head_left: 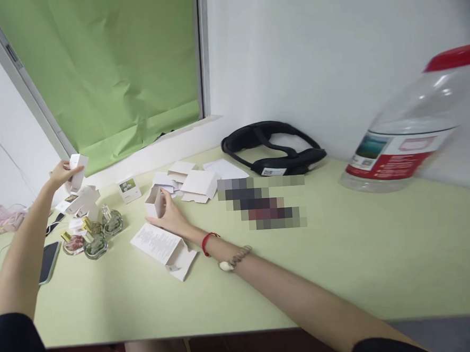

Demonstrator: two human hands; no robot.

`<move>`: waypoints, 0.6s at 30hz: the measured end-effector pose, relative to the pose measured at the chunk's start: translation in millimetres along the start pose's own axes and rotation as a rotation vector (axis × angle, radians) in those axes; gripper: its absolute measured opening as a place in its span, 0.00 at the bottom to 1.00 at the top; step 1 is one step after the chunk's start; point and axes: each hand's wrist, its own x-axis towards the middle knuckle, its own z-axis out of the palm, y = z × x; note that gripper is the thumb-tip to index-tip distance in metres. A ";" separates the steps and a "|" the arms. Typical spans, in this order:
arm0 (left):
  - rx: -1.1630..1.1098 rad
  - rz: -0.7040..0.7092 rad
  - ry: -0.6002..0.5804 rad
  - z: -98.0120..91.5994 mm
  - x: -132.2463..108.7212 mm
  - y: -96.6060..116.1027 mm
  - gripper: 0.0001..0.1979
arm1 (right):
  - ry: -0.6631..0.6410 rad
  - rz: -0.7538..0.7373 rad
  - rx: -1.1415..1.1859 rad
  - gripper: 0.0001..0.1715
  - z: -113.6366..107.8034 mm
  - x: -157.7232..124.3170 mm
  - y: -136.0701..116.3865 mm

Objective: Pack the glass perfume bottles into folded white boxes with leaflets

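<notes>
At the left, my left hand (61, 174) is closed on a small white box (77, 169), raised above the table. Below it lie several white boxes (85, 198) in a loose pile. My right hand (172, 216) grips an open-topped white carton (154, 203), fingers along its right side and thumb beneath. Just in front of that hand, a larger white carton (159, 247) with printed text lies on its side with its flap open. Several glass perfume bottles (96, 246) with gold or clear tops stand between my hands. A small white box with a plant picture (129, 191) stands upright behind them.
White cartons and papers (199, 184) lie towards the back. A black headset (273, 147) rests by the wall, with a pixelated patch in front. A large red-capped plastic bottle (396, 139) stands right. A phone (50, 263) and pink item (2, 218) lie left on the green table (343, 259).
</notes>
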 end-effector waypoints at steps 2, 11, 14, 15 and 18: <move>0.120 -0.030 0.000 -1.3 -2.5 -5.3 0.47 | -0.005 0.009 -0.009 0.59 -0.2 0.0 0.4; 0.257 0.003 -0.101 19.8 -31.5 -2.5 0.45 | -0.001 0.007 0.002 0.59 -0.5 0.7 1.1; 0.129 0.333 0.187 24.4 -64.2 27.5 0.34 | -0.017 0.019 -0.009 0.60 -2.1 0.1 -0.1; 0.133 0.477 0.242 27.9 -79.7 38.3 0.31 | -0.021 0.024 -0.012 0.60 -2.4 -0.1 -0.3; 0.211 0.978 0.086 50.6 -135.4 64.3 0.24 | -0.027 0.020 -0.006 0.60 -2.6 -0.6 1.3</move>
